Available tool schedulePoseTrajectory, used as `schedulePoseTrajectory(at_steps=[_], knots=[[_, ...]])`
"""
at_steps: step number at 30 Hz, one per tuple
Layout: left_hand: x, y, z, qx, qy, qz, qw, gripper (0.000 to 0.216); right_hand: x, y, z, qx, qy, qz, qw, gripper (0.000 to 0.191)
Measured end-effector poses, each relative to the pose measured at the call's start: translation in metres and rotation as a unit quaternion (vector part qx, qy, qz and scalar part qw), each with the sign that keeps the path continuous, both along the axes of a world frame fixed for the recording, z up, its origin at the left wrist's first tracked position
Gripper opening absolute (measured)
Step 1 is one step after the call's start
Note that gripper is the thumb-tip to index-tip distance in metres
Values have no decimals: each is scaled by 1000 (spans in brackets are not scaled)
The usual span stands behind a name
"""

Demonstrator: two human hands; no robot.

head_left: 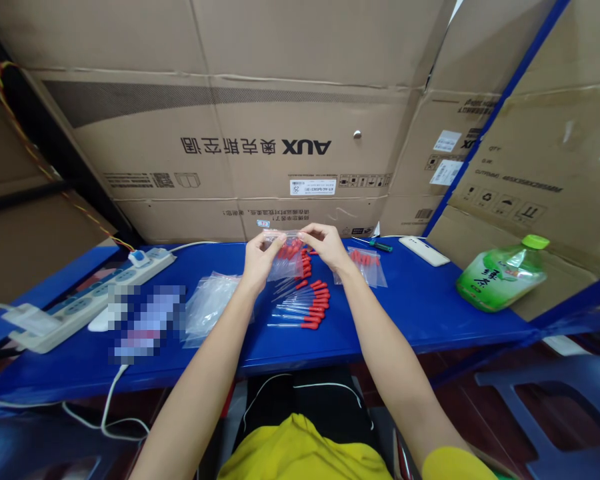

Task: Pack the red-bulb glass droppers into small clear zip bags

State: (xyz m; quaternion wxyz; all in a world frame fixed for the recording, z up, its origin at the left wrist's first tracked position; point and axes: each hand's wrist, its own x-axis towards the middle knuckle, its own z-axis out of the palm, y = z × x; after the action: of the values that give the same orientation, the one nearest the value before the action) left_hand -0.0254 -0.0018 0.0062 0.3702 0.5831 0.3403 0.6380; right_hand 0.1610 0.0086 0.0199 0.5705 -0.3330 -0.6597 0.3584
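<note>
Bags of clear, flat plastic (207, 313) lie stacked at eight o'clock from the hands, partly behind the left forearm (220, 347). The left hand (260, 258) pinches a clear plastic bag containing red-bulbed pieces (287, 265), at centre; it should prove light, limp and slippery, best gripped by its rim, though its seal is unclear. Slim transparent tubes with red bulbs (316, 310) fan out at five, probably fragile, best lifted bulb-first. The right hand (326, 245) pinches the rim's other end; its wrist (347, 265) hides part of a filled bag (367, 260) at three.
</note>
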Motion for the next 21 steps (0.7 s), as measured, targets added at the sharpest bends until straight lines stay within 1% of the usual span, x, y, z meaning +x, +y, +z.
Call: schedulePoseTrajectory(at_steps=[4,8,11,21], knots=[[1,0,1,4,1,15,1000,40,1,2,-1,-11,23,-10,1000,42],[-1,2,2,-19,-44,36,998,44,4,2,-1,-39,34,7,999,40],[-2,4,1,-33,-71,37,996,47,4,1,-1,-41,31,19,998,40],[-1,3,1,-30,-43,24,998,42,2,1,-2,-23,21,26,999,40]])
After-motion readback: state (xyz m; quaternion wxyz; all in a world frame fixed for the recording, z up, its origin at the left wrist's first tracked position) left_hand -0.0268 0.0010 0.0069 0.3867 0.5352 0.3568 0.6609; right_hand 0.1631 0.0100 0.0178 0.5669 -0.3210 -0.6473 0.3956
